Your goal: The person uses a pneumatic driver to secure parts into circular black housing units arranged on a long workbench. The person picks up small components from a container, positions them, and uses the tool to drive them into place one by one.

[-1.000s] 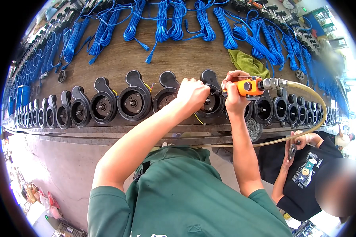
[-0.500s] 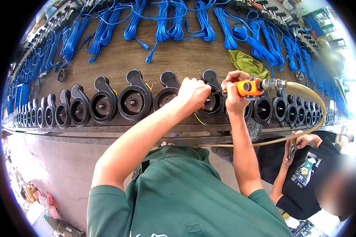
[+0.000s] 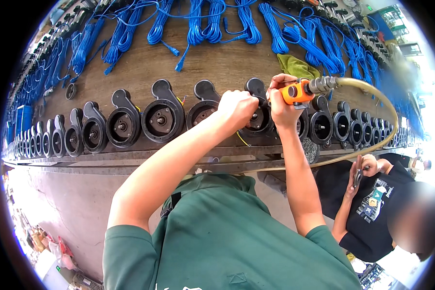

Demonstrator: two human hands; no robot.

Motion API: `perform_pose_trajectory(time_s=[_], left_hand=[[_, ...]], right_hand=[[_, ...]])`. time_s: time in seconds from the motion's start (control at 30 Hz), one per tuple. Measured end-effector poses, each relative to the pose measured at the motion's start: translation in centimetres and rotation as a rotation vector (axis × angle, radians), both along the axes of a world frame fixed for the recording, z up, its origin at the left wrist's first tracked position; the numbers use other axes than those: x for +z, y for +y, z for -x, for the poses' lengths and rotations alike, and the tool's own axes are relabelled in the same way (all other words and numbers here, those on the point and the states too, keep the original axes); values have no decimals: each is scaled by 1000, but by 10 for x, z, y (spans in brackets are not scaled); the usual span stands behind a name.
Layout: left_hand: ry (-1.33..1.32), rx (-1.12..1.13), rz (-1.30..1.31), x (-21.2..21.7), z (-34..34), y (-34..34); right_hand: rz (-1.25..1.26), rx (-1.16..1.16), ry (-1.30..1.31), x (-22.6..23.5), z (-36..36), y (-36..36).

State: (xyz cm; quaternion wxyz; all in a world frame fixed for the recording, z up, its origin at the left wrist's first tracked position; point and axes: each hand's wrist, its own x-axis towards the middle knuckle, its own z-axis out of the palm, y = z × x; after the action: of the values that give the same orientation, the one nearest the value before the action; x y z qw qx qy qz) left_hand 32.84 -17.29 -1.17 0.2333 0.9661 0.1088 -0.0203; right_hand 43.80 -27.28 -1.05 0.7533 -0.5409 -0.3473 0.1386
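Note:
My right hand (image 3: 281, 102) grips an orange air-driven screwdriver (image 3: 297, 92) with a yellowish hose (image 3: 377, 99) that loops off to the right. The tool points down at a black pump housing (image 3: 260, 116) in a long row on the wooden bench. My left hand (image 3: 238, 107) is closed over the left side of that same housing, steadying it. What lies under the fingers is hidden.
Several more black pump housings (image 3: 162, 116) line the bench (image 3: 217, 63) front from far left to far right. Bundles of blue cable (image 3: 203, 21) lie along the back, with a green cloth (image 3: 297, 65). A person in a black shirt (image 3: 372, 208) stands at my right, hands together.

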Motion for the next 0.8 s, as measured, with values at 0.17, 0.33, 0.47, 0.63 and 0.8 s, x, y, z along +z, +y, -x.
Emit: perform_pose_trajectory(time_s=[0.17, 0.33, 0.47, 0.63, 0.8], left_hand=[[-25, -7, -27, 4, 1, 0], [-40, 9, -32, 4, 3, -4], [-46, 58, -23, 6, 2, -11], [-47, 69, -17, 8, 3, -13], [-72, 70, -44, 3, 3, -12]], right_hand=[[-15, -23, 15, 8, 7, -9], [-35, 7, 124, 20, 26, -34], [10, -34, 145, 18, 30, -42], [-34, -33, 148, 17, 36, -47], [-56, -28, 176, 14, 36, -47]])
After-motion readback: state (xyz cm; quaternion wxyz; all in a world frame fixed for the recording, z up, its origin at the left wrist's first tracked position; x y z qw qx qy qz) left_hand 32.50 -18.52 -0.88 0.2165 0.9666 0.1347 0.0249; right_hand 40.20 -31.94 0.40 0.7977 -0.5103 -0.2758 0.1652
